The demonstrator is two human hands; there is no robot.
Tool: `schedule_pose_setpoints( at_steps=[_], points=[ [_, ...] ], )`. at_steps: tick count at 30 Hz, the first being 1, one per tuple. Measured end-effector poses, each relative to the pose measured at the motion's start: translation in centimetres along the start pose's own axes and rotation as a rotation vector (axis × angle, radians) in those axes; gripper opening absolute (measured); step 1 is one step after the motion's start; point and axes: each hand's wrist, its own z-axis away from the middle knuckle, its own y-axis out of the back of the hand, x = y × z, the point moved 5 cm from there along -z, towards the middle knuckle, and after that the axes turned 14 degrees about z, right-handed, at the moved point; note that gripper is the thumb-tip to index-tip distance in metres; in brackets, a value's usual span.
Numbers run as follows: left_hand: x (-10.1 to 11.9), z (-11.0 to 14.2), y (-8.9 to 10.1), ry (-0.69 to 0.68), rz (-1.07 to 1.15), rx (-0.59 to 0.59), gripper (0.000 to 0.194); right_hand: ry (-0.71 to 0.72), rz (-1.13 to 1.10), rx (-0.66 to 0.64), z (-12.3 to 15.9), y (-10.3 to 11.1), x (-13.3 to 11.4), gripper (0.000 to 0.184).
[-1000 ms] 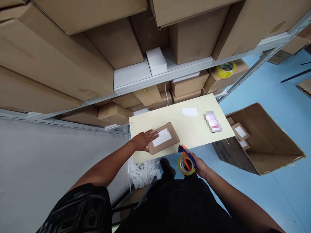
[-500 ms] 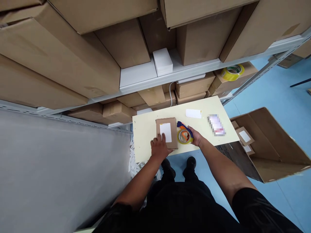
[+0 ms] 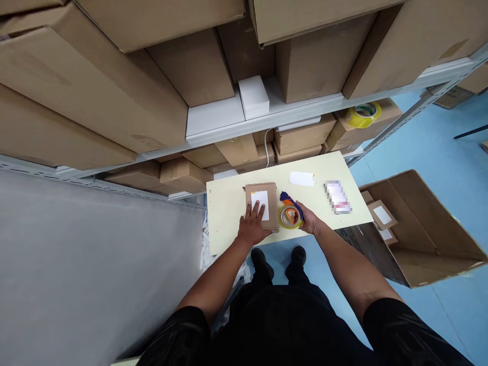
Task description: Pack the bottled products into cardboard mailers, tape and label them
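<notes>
A small brown cardboard box (image 3: 272, 192) lies flat on the cream tabletop (image 3: 224, 203), a white label (image 3: 261, 197) on its upper face. My left hand (image 3: 253, 224) rests on the box and the label's lower part, fingers spread, thumb along the near edge. Just right of the box, my right hand (image 3: 308, 218) is closed around a tape dispenser (image 3: 285, 197), blue and orange, with a roll of clear yellowish tape (image 3: 282, 219) on it. The fingers of that hand are partly hidden behind the dispenser.
A white label sheet (image 3: 302, 178) and a blurred phone-like object (image 3: 337, 197) lie on the table's right half. Right of the table stands a large open carton (image 3: 430, 229) with small labelled boxes (image 3: 382, 214). Shelving (image 3: 316, 108) with cartons rises behind; a yellow tape roll (image 3: 363, 116) sits there.
My left hand's fingers have spread out flatter over the label and box. My right hand still holds the tape dispenser beside the box, almost unmoved.
</notes>
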Motion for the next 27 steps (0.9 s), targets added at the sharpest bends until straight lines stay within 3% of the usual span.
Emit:
schedule_pose_setpoints(
  at_steps=[2, 8, 11, 15, 19, 23, 27],
  points=[
    [0.4, -0.2, 0.1, 0.024, 0.005, 0.009, 0.118, -0.018, -0.012, -0.024, 1.2, 0.3, 2.2, 0.054],
    [2.1, -1.5, -0.2, 0.141, 0.081, 0.044, 0.114, -0.113, -0.133, -0.027, 5.2, -0.1, 12.9, 0.058],
    [3.2, -1.7, -0.7, 0.165, 0.145, 0.077, 0.116, -0.068, -0.247, -0.011, 5.2, -1.7, 14.6, 0.056],
    [4.7, -0.5, -1.9, 0.127, 0.205, 0.075, 0.107, 0.004, -0.275, 0.071, 3.6, -2.0, 11.7, 0.052],
    [4.9, 1.0, -2.2, -0.002, 0.190, -0.025, 0.097, 0.008, -0.274, 0.065, 2.1, 0.8, 6.1, 0.055],
    [1.8, -0.2, 0.9, -0.170, 0.095, -0.068, 0.074, -0.062, -0.139, 0.066, 0.8, 3.9, 0.9, 0.052],
    [-2.8, -3.9, 4.7, -0.105, -0.051, 0.029, 0.099, -0.095, -0.055, 0.079, -0.1, 4.7, -2.0, 0.046]
  ],
)
